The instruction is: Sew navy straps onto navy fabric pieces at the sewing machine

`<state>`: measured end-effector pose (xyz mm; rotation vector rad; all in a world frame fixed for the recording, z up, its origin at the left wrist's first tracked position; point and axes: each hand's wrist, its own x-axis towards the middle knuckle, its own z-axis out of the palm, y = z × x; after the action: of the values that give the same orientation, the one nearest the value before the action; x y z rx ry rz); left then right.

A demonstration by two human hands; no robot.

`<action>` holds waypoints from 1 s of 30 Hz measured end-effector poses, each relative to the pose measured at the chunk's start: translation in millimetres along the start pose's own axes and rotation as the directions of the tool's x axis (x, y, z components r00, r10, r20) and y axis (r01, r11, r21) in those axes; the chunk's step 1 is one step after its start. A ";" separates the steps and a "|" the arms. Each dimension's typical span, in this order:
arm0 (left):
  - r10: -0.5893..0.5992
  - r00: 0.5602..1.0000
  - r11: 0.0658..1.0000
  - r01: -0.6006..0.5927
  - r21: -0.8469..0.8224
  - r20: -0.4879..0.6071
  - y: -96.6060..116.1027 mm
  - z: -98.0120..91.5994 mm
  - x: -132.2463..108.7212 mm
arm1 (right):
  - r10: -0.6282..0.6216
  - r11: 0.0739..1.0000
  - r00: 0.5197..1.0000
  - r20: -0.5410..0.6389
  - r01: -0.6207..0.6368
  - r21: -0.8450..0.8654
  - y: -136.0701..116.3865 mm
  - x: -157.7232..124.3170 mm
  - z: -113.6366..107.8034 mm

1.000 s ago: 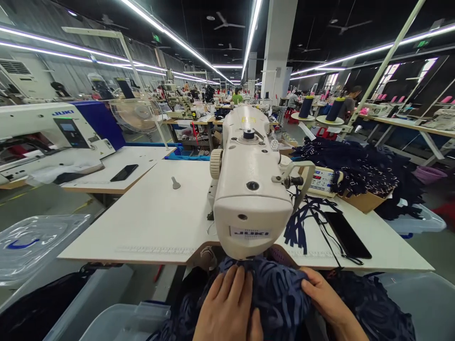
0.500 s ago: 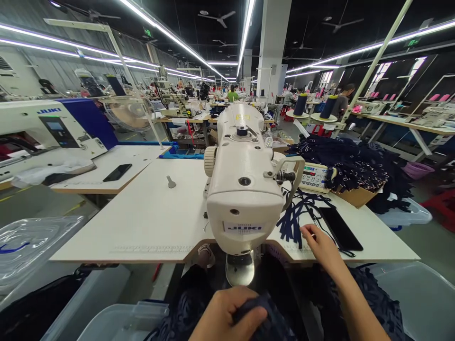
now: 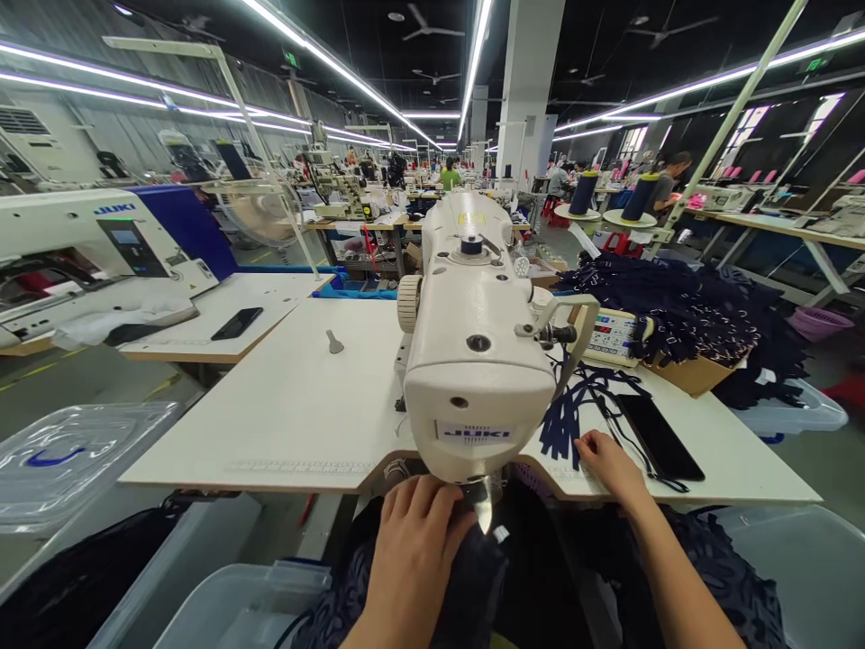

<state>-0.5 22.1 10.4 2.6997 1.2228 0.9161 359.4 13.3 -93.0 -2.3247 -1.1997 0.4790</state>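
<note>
- the cloth (image 3: 477, 577), dark with a small white tag (image 3: 501, 534), hangs just below the head of the machine (image 3: 479, 324), by the shiny plate (image 3: 484, 512). whether any of it lies under the needle, i can't make out.
- the left hand (image 3: 419, 523), at the near end of the machine, is bent over the cloth, thumb toward the plate, and looks to have hold of it.
- the right hand (image 3: 612, 464) is right of the machine, thumb and forefinger close together at the lower ends of the straps (image 3: 560, 419). i can't tell whether one is pinched.
- i'd judge this piece is at an early point: the cloth is up at the machine, but i see no strap on the part that shows, and no stitching can be made out.
- plenty looks left: loose straps lie on the table (image 3: 304, 406) right of the machine, and farther right a big dark heap (image 3: 676, 306) spills over its box (image 3: 706, 370).
- another dark pile (image 3: 720, 568) sits below, right of the machine; done or waiting, i can't say.
- the phone (image 3: 660, 437) lies right of the machine, beyond the straps.
</note>
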 end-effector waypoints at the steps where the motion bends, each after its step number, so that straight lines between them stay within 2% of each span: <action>1: 0.030 0.999 0.999 -0.029 0.034 -0.042 0.2 2.7 -2.6 | 0.008 1.000 1.000 0.007 -0.008 0.005 0.6 1.8 0.7; 3: 0.093 0.993 0.995 -0.089 0.047 -0.073 1.9 7.4 -8.4 | 0.033 0.999 0.999 -0.001 -0.033 0.027 2.0 5.2 1.5; 7: 0.194 0.976 0.979 -0.187 0.081 -0.097 8.6 12.3 -16.1 | 0.118 0.988 0.989 -0.091 -0.108 0.112 -0.3 14.8 3.1; 10: 0.209 0.970 0.974 -0.196 0.113 -0.124 12.9 14.2 -16.6 | 0.141 0.963 0.986 -0.092 -0.115 0.243 -6.7 24.4 0.1; 13: 0.174 0.963 0.984 -0.177 0.004 -0.205 13.1 15.2 -15.9 | 0.145 0.887 0.986 -0.083 -0.092 0.452 -11.9 28.5 -13.6; 15: 0.184 0.959 0.979 -0.198 -0.047 -0.215 10.8 13.2 -15.6 | 0.169 0.781 0.978 -0.121 -0.058 0.622 -14.7 23.9 -26.5; 17: 0.243 0.957 0.965 -0.255 -0.055 -0.159 7.8 8.7 -15.3 | 0.213 0.627 0.964 -0.159 -0.010 0.779 -19.0 13.3 -37.0; 19: 0.292 0.951 0.951 -0.300 -0.075 -0.100 5.5 3.5 -14.9 | 0.224 0.459 0.965 -0.134 0.017 0.889 -27.5 -2.5 -41.0; 22: 0.278 0.958 0.947 -0.285 -0.152 -0.066 4.0 -1.6 -14.3 | 0.150 0.264 0.988 -0.023 -0.017 0.964 -53.3 -37.3 -33.1; 24: 0.233 0.971 0.945 -0.240 -0.223 -0.057 2.8 -2.6 -14.5 | 0.090 0.134 0.989 0.116 -0.127 0.983 -78.7 -66.4 -22.2; 25: 0.210 0.976 0.939 -0.216 -0.267 -0.051 1.4 -2.7 -14.9 | 0.024 0.096 0.977 0.210 -0.211 0.973 -92.5 -81.0 -16.4; 27: 0.164 0.986 0.915 -0.161 -0.369 -0.023 -3.0 -2.2 -16.0 | -0.075 0.115 0.955 0.286 -0.277 0.954 -118.5 -105.9 -5.5; 28: 0.142 0.990 0.898 -0.133 -0.420 -0.009 -5.9 -1.9 -16.6 | -0.132 0.162 0.943 0.305 -0.283 0.945 -129.3 -114.9 -1.1; 30: 0.109 0.994 0.861 -0.090 -0.500 0.008 -12.0 -1.5 -17.5 | -0.226 0.297 0.938 0.263 -0.191 0.936 -143.9 -124.9 5.3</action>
<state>-18.4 17.9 -0.3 2.3587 0.7095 1.0204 192.4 -16.4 -6.0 -1.1281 -0.6728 1.2521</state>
